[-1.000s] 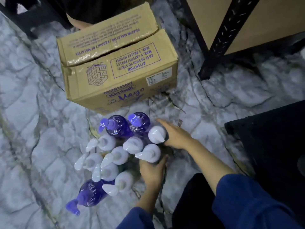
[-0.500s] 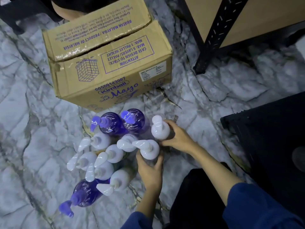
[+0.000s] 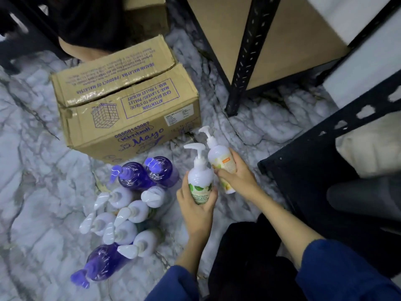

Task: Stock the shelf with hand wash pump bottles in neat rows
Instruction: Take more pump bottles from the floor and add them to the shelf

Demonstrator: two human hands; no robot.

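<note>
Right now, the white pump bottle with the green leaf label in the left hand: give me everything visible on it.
The white plastic pump bottle with the green leaf label has a rounded glossy body, narrow neck and white pump head whose spout points left in the picture. Its label shows green leaves above text reading antibacterial hand wash. It is lifted off the marbled floor, tilted slightly, with the left hand gripping its lower body. The white bottle with the orange label, held by the right hand, is close beside it; contact is unclear.
</note>
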